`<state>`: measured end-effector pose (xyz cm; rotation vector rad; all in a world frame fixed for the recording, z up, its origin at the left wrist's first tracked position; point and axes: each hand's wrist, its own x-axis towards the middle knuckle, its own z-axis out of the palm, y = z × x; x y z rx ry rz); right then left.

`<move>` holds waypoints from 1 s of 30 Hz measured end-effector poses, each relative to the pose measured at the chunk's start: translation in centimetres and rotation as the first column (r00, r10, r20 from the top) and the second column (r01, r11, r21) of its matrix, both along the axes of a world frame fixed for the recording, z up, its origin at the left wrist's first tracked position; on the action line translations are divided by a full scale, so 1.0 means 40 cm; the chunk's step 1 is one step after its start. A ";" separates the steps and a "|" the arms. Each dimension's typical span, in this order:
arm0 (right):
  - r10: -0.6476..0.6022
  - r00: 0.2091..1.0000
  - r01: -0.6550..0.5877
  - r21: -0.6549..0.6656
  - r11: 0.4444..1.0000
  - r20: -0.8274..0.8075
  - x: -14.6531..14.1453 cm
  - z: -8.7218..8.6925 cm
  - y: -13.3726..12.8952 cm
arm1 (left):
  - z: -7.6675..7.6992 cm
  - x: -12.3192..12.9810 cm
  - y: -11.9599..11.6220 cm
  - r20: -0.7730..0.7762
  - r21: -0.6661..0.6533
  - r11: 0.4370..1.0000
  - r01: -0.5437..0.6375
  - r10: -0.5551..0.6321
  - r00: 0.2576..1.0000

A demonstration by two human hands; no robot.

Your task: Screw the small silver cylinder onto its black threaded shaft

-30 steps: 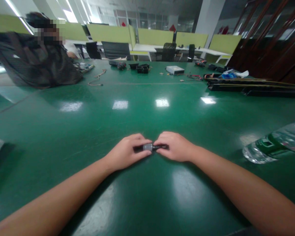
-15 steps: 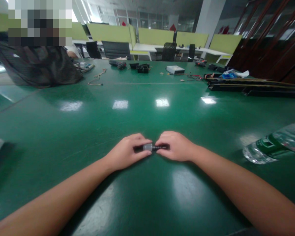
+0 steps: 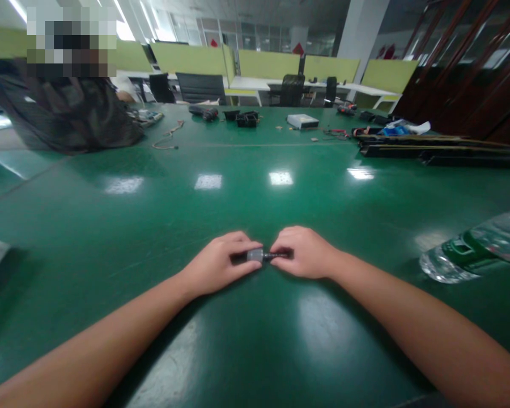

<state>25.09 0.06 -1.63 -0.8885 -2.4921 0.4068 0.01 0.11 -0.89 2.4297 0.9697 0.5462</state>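
Note:
Between thumb and fingers, my left hand [image 3: 221, 262] grips a small grey cylinder [image 3: 255, 255], which lies sideways just above or on the green table [image 3: 246, 209]. From its right end a thin dark ridged rod [image 3: 268, 256] runs into the pinch of my right hand [image 3: 304, 253]. The fingertips of both hands are only a small gap apart. My fingers cover both outer ends, and I cannot tell whether cylinder and rod are one piece.
A clear plastic bottle [image 3: 478, 249] with a green label lies at right. Far left stands a dark bag [image 3: 72, 113], with a person behind it. Long black strips [image 3: 442, 152], a white box [image 3: 302, 121], black parts [image 3: 247, 118] and a cable [image 3: 165, 139] lie toward the back.
My right fingertips have shifted very slightly on the dark rod. My left hand keeps its place on the grey cylinder. The person at the far left has moved a little.

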 end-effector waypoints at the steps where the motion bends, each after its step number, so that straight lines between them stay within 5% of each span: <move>1: -0.003 1.000 0.003 0.001 1.000 -0.001 0.000 0.000 0.000 | 0.000 0.000 0.000 -0.001 0.001 1.000 0.000 0.000 1.000; 30: 0.030 1.000 -0.029 -0.073 0.997 0.006 0.065 0.002 0.038 | 0.008 0.005 -0.004 0.009 -0.008 1.000 -0.004 0.004 1.000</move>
